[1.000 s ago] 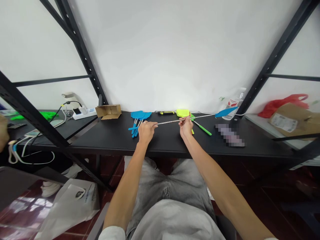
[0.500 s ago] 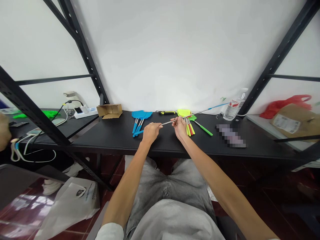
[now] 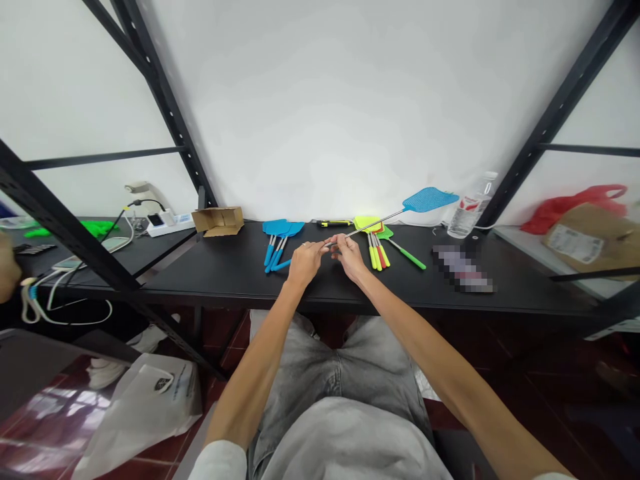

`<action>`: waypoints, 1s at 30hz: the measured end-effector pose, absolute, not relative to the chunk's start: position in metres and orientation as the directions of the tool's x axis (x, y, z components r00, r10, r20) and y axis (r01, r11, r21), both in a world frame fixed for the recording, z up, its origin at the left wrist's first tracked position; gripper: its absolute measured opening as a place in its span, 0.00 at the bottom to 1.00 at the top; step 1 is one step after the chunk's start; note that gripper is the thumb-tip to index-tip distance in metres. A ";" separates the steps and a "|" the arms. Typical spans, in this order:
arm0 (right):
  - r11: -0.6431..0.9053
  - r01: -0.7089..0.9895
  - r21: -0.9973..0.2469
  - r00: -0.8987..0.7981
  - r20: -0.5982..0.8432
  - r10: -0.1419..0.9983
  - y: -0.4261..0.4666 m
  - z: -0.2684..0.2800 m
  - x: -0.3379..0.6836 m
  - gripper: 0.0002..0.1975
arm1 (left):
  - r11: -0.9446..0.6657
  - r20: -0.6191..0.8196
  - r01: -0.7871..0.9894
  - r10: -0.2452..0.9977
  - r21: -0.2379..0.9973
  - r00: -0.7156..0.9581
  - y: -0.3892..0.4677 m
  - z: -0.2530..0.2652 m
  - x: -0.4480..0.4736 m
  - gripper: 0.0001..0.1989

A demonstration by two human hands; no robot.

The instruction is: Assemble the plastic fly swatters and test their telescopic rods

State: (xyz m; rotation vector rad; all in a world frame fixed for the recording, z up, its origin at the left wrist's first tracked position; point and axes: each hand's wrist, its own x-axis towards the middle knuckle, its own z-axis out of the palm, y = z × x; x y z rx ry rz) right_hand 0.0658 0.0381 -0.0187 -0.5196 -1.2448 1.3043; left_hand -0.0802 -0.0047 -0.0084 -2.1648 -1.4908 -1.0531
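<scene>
Stretched out between my hands is a blue fly swatter (image 3: 429, 199) with a long metal rod, its flat head raised at the right in front of the wall. My left hand (image 3: 305, 261) is closed around the rod near the blue handle. Close beside it, my right hand (image 3: 349, 256) has its fingers closed on the rod further along. Left of my hands lie several short blue swatters (image 3: 284, 230). Right of them are several yellow swatters (image 3: 368, 224), one with a red handle, and a green swatter (image 3: 407, 255).
On the black desk (image 3: 215, 270) are a small cardboard box (image 3: 219, 221), a yellow-black utility knife (image 3: 334, 224), a water bottle (image 3: 469, 208) and a blurred-out item (image 3: 463, 269). Black shelf posts (image 3: 170, 107) frame both sides. A power strip (image 3: 173, 225) lies at left.
My right hand has slid left along the rod towards my left hand. The swatter has turned, so its blue head now shows broad instead of edge-on and sits higher.
</scene>
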 end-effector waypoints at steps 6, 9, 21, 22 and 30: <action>0.232 -0.410 -0.882 -0.154 0.317 0.936 0.047 -0.022 0.067 0.25 | -0.339 0.681 0.924 0.720 0.178 0.133 -0.009 -0.006 -0.083 0.19; 0.275 -0.439 -0.855 0.007 0.303 0.953 0.050 -0.021 0.072 0.23 | -0.267 0.658 0.942 0.750 0.201 0.072 -0.013 -0.005 -0.087 0.21; 0.310 -0.327 -0.893 0.014 0.324 0.946 0.052 -0.024 0.080 0.20 | -0.251 0.595 0.943 0.800 0.217 0.076 -0.015 -0.005 -0.083 0.22; 0.317 -0.316 -0.894 -0.010 0.337 0.941 0.051 -0.024 0.078 0.20 | -0.257 0.592 0.940 0.802 0.223 0.079 -0.015 -0.005 -0.081 0.22; 0.242 -0.398 -0.885 -0.071 0.292 0.954 0.044 -0.016 0.077 0.21 | -0.229 0.606 0.941 0.795 0.247 0.034 -0.017 -0.004 -0.078 0.21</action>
